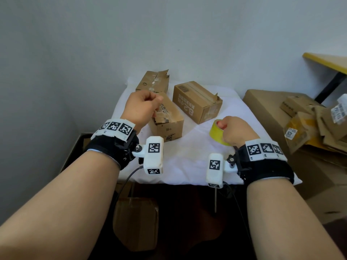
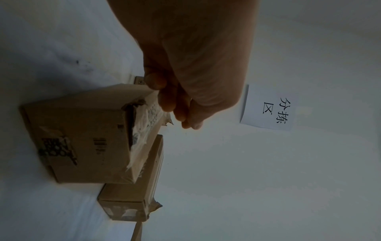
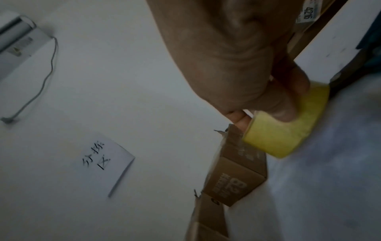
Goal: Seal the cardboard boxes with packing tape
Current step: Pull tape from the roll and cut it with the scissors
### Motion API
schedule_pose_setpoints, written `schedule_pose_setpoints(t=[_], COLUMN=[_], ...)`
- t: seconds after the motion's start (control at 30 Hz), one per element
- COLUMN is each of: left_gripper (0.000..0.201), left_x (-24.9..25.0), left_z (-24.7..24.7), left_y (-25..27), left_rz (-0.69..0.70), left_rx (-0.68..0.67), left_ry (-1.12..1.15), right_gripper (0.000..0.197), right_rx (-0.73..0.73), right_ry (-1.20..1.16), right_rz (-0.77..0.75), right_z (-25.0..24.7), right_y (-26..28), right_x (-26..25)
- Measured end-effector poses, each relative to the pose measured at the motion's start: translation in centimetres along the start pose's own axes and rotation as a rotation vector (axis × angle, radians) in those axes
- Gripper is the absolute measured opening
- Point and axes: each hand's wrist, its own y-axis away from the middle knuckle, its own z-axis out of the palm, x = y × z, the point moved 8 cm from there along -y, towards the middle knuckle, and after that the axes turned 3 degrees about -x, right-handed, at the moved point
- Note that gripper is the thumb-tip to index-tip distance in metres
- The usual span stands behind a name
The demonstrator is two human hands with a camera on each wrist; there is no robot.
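Right hand (image 1: 237, 130) grips the yellow tape roll (image 1: 217, 132) near the tabletop's right edge. Left hand (image 1: 142, 107) is curled over the nearest box (image 1: 167, 121), apparently pinching its torn flap. Risk: the ragged flap springs up and the tape wrinkles.

Printed in black on the white paper sheet (image 2: 268, 107) taped to the wall: "分拣区". Marked "82", upside down, on the cardboard box (image 1: 197, 102) at the desk's far right. "4216" on a white label (image 3: 305, 14).
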Motion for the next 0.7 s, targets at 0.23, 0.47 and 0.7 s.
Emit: schedule_pose_setpoints(t=[0.23, 0.47, 0.7], left_gripper=[0.008, 0.03, 0.06], left_x=[2.2, 3.8, 4.3], left_z=[1.6, 4.3, 5.8], left_y=[0.9, 2.5, 3.2], left_rz=[0.058, 0.092, 0.089], left_rx=[-0.113, -0.288, -0.368], left_ry=[0.063, 0.079, 0.084], right_gripper=[0.04, 0.043, 0.025], right_rx=[-0.042, -0.073, -0.158], right_ry=[-0.828, -1.051, -1.27], right_rz=[-0.126, -0.156, -0.135], right_z=[-1.6, -1.7, -1.8], right_y=[1.6, 2.5, 3.7], right_x=[-3.5, -5.6, -7.0])
